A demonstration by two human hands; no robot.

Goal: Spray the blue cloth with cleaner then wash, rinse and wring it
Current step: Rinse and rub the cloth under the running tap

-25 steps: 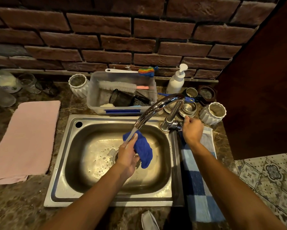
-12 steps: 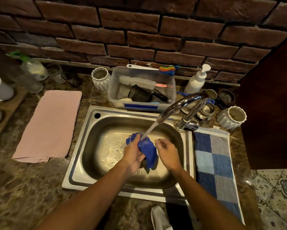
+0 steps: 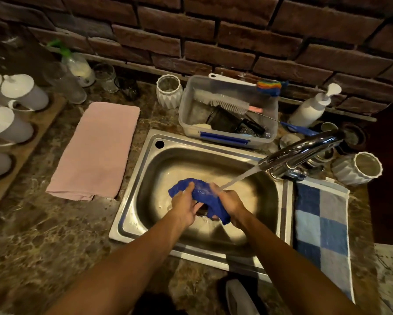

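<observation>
Head view: You hold the blue cloth (image 3: 204,198) bunched over the stainless sink (image 3: 145,178), under the stream from the chrome faucet (image 3: 302,150). Your left hand (image 3: 184,205) is clamped on the cloth's left portion; your right hand (image 3: 230,204) grips its right portion, where the water strikes. Judged from this, you are in the wash or rinse stage. Wringing is not yet done. The green-trigger spray bottle (image 3: 77,64) stands well apart, at the wall.
</observation>
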